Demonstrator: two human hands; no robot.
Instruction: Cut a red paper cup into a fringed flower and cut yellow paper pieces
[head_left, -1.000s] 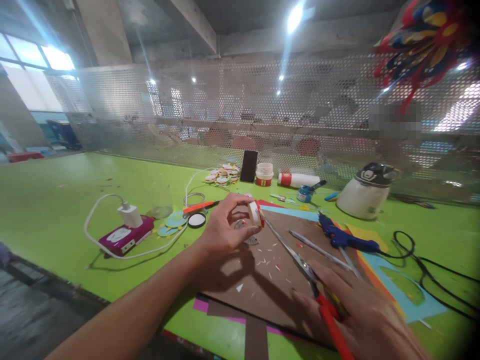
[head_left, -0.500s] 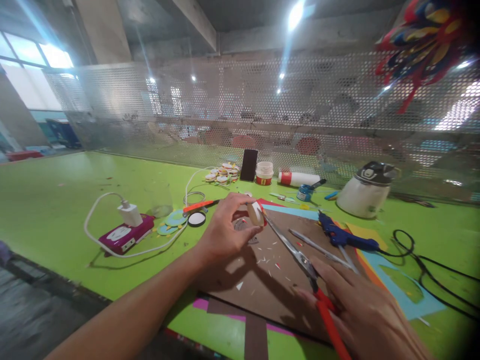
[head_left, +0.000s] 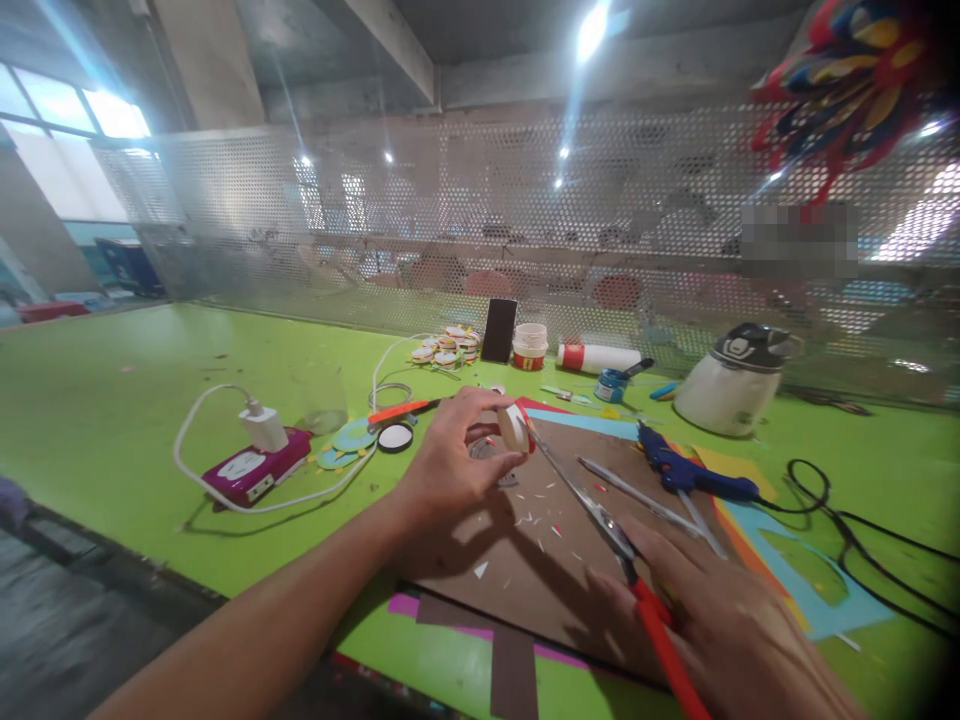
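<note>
Left grip: pinching small round white-and-red paper-like piece above flat brown board | Right grip: wrapped around red-handled metal scissors, tips at red edge | Best: snip shallowly (turn piece, not wrist)

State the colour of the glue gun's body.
The glue gun's body is dark blue, best seen in the head view.

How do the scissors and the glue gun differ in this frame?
The scissors have metal blades and red handles; the glue gun is mostly blue. The right hand holds the scissors, while the glue gun rests unheld. The scissors' tips point at the small white piece in the left hand; the glue gun's nozzle is clear of it. Both are hand tools.
</note>
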